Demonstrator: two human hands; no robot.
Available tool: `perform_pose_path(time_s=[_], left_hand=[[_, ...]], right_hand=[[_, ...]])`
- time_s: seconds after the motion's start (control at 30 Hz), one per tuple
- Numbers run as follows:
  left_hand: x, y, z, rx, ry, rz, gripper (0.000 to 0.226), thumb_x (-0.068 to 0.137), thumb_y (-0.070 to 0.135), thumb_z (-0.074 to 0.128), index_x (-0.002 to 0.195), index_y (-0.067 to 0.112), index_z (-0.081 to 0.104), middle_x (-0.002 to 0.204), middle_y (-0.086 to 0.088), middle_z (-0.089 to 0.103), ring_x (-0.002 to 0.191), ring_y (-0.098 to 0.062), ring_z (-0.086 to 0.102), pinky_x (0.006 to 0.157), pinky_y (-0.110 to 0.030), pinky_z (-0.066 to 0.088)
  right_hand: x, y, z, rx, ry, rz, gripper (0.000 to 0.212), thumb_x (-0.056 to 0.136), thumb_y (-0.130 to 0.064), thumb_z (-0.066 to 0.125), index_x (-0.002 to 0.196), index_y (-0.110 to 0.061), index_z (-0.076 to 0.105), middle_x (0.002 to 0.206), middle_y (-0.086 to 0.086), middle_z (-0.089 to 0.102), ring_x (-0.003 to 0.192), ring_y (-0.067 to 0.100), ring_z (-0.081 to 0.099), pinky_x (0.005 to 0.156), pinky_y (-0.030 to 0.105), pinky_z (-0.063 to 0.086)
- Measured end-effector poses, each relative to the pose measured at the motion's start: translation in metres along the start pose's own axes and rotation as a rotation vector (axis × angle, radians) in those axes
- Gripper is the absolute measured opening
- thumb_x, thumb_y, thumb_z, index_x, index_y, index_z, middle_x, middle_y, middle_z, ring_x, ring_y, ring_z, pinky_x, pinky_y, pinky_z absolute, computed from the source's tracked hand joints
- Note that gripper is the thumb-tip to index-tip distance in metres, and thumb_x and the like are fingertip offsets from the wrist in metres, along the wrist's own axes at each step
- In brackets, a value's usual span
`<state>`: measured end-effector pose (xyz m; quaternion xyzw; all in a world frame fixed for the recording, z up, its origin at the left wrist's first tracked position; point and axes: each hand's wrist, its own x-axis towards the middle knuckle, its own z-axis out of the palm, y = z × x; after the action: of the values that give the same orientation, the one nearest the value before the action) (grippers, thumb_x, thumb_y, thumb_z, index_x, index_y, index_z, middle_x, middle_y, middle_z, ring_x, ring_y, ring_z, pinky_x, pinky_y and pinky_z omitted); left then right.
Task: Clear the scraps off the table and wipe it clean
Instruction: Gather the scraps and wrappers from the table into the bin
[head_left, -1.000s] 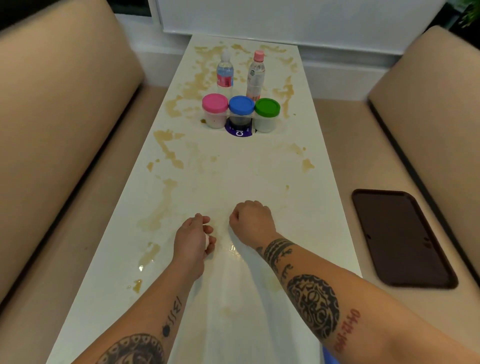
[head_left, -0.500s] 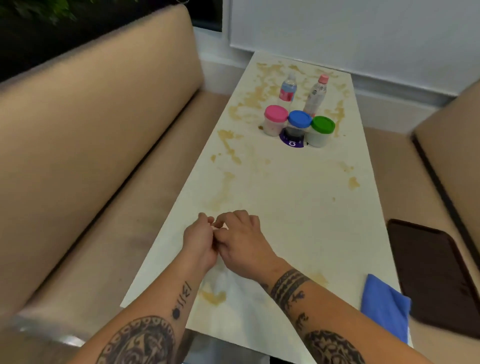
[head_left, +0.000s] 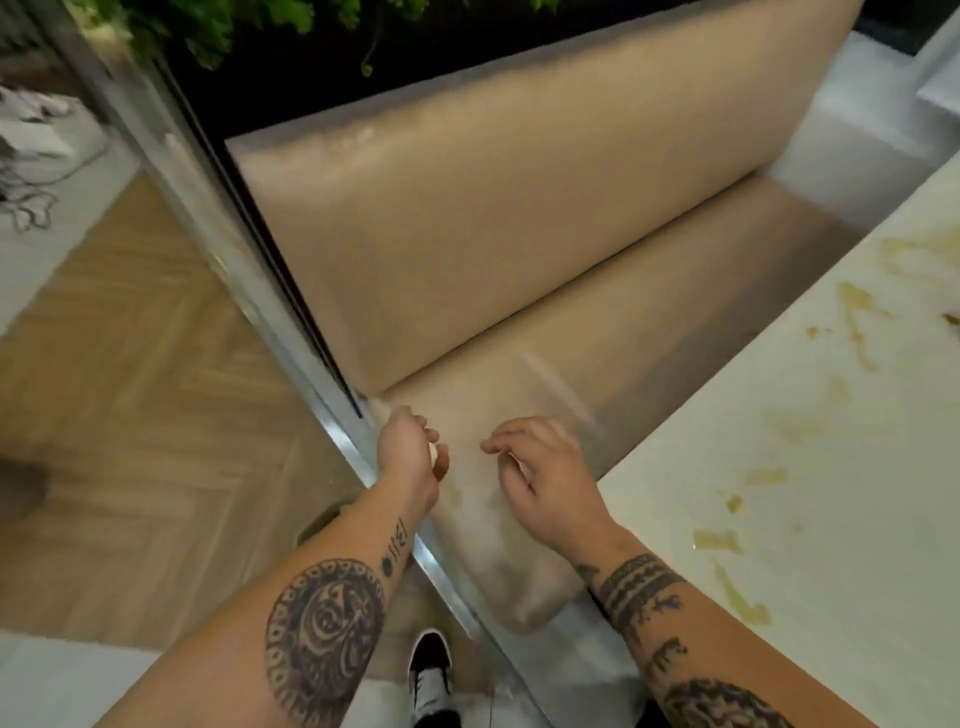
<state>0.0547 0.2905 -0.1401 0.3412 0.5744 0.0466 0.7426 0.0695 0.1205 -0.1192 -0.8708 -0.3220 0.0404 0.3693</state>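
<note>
My left hand (head_left: 415, 453) curls around something small and pale, likely a scrap, held off the desk (head_left: 810, 467) above the bench (head_left: 597, 358), my right hand (head_left: 540, 467) hangs relaxed and empty, and brown stains (head_left: 857, 322) remain, so I judge wiping undone.

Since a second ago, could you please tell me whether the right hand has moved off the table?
Yes. The right hand has left the table and now hovers to its left, above the bench seat.
</note>
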Motion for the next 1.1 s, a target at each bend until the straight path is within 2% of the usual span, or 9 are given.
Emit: perform_pose_path(time_s=[0.23, 0.3, 0.33, 0.4, 0.5, 0.6, 0.67, 0.8, 1.1], left_hand=[[0.117, -0.004, -0.14, -0.134, 0.255, -0.193, 0.01, 0.102, 0.014, 0.048, 0.101, 0.013, 0.058, 0.104, -0.008, 0.057, 0.097, -0.023, 0.059, 0.089, -0.035, 0.049], [0.145, -0.022, -0.165, 0.465, 0.266, -0.088, 0.036, 0.101, 0.029, 0.056, 0.132, 0.011, 0.054, 0.128, -0.01, 0.058, 0.119, -0.025, 0.056, 0.098, -0.032, 0.044], [0.15, -0.022, -0.171, 0.425, 0.283, -0.121, 0.044, 0.1, 0.031, 0.058, 0.138, 0.01, 0.05, 0.132, -0.01, 0.056, 0.121, -0.027, 0.054, 0.1, -0.034, 0.043], [0.15, -0.014, -0.173, -0.012, 0.231, -0.222, 0.024, 0.103, 0.025, 0.052, 0.122, 0.011, 0.056, 0.115, -0.011, 0.057, 0.102, -0.03, 0.056, 0.088, -0.04, 0.05], [0.149, -0.013, -0.18, 0.087, 0.206, -0.255, 0.025, 0.107, 0.025, 0.04, 0.087, 0.014, 0.052, 0.109, -0.011, 0.059, 0.084, -0.03, 0.055, 0.083, -0.042, 0.048], [0.153, -0.016, -0.181, 0.204, 0.156, -0.216, 0.029, 0.104, 0.024, 0.043, 0.123, 0.009, 0.059, 0.137, -0.009, 0.053, 0.116, -0.03, 0.055, 0.096, -0.044, 0.044], [0.152, -0.015, -0.17, 0.236, 0.1, -0.188, 0.038, 0.104, 0.018, 0.044, 0.139, 0.008, 0.051, 0.117, -0.007, 0.057, 0.099, -0.023, 0.057, 0.087, -0.039, 0.046], [0.12, 0.0, -0.111, 0.244, -0.026, -0.074, 0.015, 0.103, 0.012, 0.044, 0.103, 0.017, 0.058, 0.086, -0.002, 0.059, 0.067, -0.014, 0.054, 0.057, -0.027, 0.042], [-0.034, 0.014, 0.082, 0.535, -0.514, 0.333, 0.02, 0.102, 0.011, 0.042, 0.098, 0.02, 0.059, 0.085, -0.002, 0.062, 0.062, -0.013, 0.054, 0.056, -0.025, 0.043]], right_hand=[[0.009, -0.012, 0.103, 0.059, -0.221, 0.109, 0.028, 0.089, -0.02, 0.051, 0.106, -0.03, 0.072, 0.106, -0.019, 0.06, 0.11, 0.009, 0.052, 0.101, 0.043, 0.044], [0.002, -0.007, 0.116, 0.075, -0.243, 0.154, 0.028, 0.09, -0.018, 0.053, 0.105, -0.031, 0.072, 0.106, -0.022, 0.059, 0.11, 0.006, 0.052, 0.101, 0.043, 0.045], [-0.002, -0.005, 0.12, 0.085, -0.258, 0.187, 0.028, 0.092, -0.015, 0.055, 0.104, -0.034, 0.071, 0.106, -0.023, 0.059, 0.111, 0.003, 0.051, 0.103, 0.042, 0.043], [-0.011, -0.001, 0.121, 0.097, -0.297, 0.266, 0.034, 0.095, -0.011, 0.057, 0.101, -0.043, 0.067, 0.108, -0.027, 0.058, 0.114, -0.002, 0.049, 0.107, 0.037, 0.04], [-0.02, 0.003, 0.119, 0.092, -0.312, 0.348, 0.04, 0.096, -0.01, 0.057, 0.098, -0.05, 0.061, 0.109, -0.027, 0.058, 0.115, -0.002, 0.049, 0.106, 0.032, 0.041], [-0.022, 0.002, 0.113, 0.094, -0.295, 0.393, 0.04, 0.096, -0.01, 0.056, 0.097, -0.05, 0.061, 0.107, -0.028, 0.057, 0.114, -0.004, 0.048, 0.103, 0.023, 0.038], [-0.019, -0.004, 0.102, 0.097, -0.256, 0.415, 0.035, 0.097, -0.01, 0.057, 0.099, -0.044, 0.064, 0.106, -0.029, 0.057, 0.112, -0.009, 0.048, 0.098, 0.012, 0.035], [-0.011, -0.018, 0.066, 0.174, -0.05, 0.444, 0.022, 0.097, -0.01, 0.06, 0.105, -0.025, 0.073, 0.105, -0.022, 0.063, 0.102, -0.007, 0.058, 0.086, 0.003, 0.039], [-0.016, -0.008, -0.058, 0.199, 0.367, 0.587, 0.018, 0.096, -0.017, 0.061, 0.106, -0.022, 0.075, 0.096, -0.021, 0.066, 0.086, -0.01, 0.059, 0.077, 0.003, 0.041]])
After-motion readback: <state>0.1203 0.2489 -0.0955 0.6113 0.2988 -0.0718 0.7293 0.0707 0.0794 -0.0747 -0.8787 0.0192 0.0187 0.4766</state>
